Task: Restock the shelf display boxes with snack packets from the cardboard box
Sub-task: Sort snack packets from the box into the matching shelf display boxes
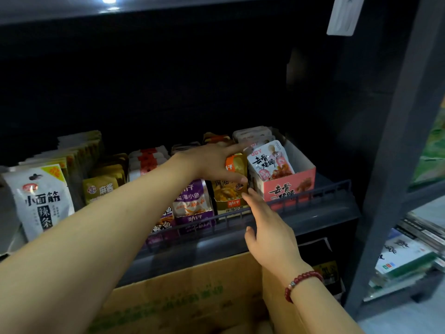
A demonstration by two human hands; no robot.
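Note:
My left hand (212, 162) reaches over the shelf and grips an orange-and-yellow snack packet (237, 166), thumb below and fingers on top, above the yellow display box (228, 198). Straight-fingered, my right hand (267, 225) touches the front right corner of that yellow box at the shelf rail. To the right stands a pink display box (289, 186) with white-and-pink packets (269, 160). A purple display box (192, 206) sits to the left. The brown cardboard box (183, 295) is open below the shelf, its contents hidden.
A dark wire rail (301, 201) fronts the shelf. Further left stand a white packet (41, 198), gold packets (101, 186) and red-and-white packets (147, 162). A grey upright post (390, 165) bounds the right side, with stacked goods (409, 251) beyond it.

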